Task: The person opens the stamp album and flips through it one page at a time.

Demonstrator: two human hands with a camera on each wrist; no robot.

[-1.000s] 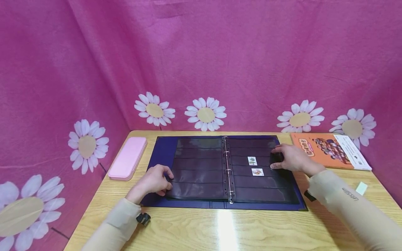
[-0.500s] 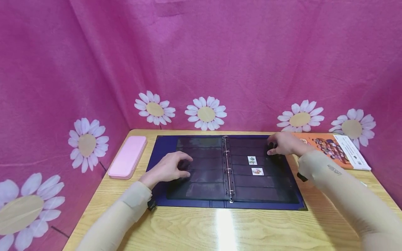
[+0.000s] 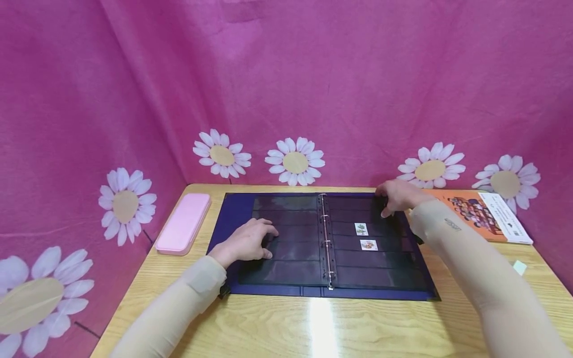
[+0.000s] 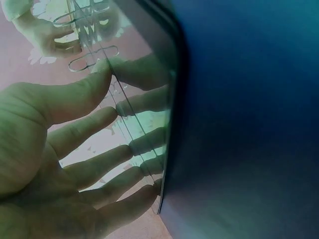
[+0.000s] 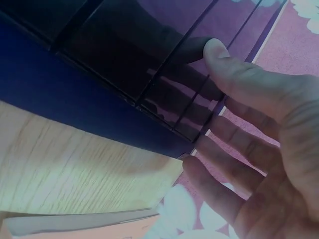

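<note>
A stamp album point(image 3: 233, 211) with a navy cover and dark pocket pages lies spread on the table, its metal rings point(image 3: 327, 248) down the middle. Two stamps, a greenish one point(image 3: 361, 229) and an orange-toned one point(image 3: 369, 245), sit on the right page. My left hand point(image 3: 245, 240) is over the left page; in the left wrist view its loosely spread fingertips are right at the glossy sheet. At the album's far right corner is my right hand point(image 3: 398, 195). The right wrist view shows its thumb over the page and its relaxed fingers point(image 5: 239, 137) along the cover's edge.
On the left of the wooden table point(image 3: 268, 323) lies a pink case point(image 3: 184, 223). An orange book point(image 3: 476, 214) is at the back right, with a pale green slip point(image 3: 520, 267) nearer the front. A pink flowered curtain point(image 3: 286, 89) stands behind.
My left hand has shifted right, from the left page's outer edge onto the page. My right hand has slid away from me along the right edge to the far corner. The album stays put.
</note>
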